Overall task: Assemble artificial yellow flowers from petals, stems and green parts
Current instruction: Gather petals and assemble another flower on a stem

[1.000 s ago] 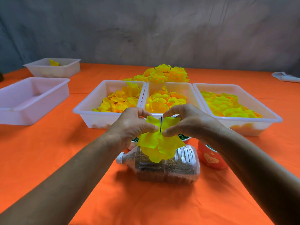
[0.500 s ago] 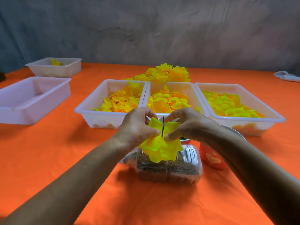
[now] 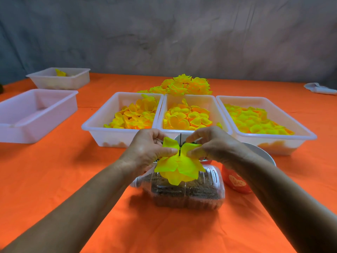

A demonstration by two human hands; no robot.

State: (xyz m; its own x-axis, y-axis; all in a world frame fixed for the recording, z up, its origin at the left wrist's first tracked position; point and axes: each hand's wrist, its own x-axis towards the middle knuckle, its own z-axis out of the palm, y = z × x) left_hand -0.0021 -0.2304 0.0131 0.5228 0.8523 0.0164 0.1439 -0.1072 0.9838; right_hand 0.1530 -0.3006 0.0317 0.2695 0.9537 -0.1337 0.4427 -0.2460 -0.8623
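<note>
From the head camera, both hands meet over the middle of the orange desk. The left hand and the right hand each pinch a yellow flower between thumb and curled fingers, one on either side of a thin dark stem that stands upright through the flower's centre. The flower's petals droop toward the camera, just above a clear plastic bottle lying on its side and filled with brown material. Just right of the bottle stands a red cup, partly hidden by the right forearm. Beyond the hands, three white trays sit side by side: the left tray, the middle tray and the right tray, each holding loose yellow-orange petals. Behind them lies a pile of finished flowers. At the far left are an empty-looking large tray and, farther back, a small tray with a yellow piece inside. A white object lies at the far right edge.
</note>
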